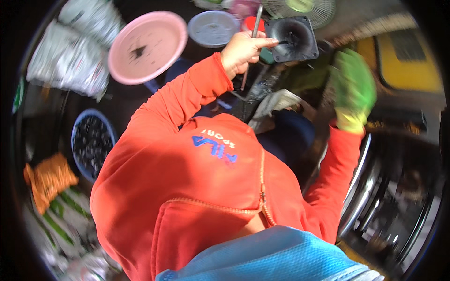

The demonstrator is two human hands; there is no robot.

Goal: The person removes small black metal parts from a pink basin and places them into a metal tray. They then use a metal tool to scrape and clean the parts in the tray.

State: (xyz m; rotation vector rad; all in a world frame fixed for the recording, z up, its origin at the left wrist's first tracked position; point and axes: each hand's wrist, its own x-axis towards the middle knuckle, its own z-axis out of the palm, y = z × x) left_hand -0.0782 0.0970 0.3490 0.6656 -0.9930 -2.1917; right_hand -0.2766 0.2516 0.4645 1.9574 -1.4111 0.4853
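My bare left hand (241, 50) is raised at the top middle, its fingers closed round a thin metal rod (257, 21) that stands nearly upright. Its thumb and forefinger reach to a black square plastic part (291, 39) with a round dished face and holes at the corners, much like a speaker horn. Whether the fingers also grip this part or only touch it is hard to make out. To the right of it, my right hand (355, 86) wears a green and yellow glove, smeared by motion. Nothing shows in it, and its fingers cannot be told apart.
A pink basin (148, 47), a blue-grey basin (213, 29) and white sacks (70, 58) stand at the upper left. Below them is a blue basin (93, 144) of dark pieces. A fan (300, 11) is at the top; a yellow machine panel (410, 61) stands right.
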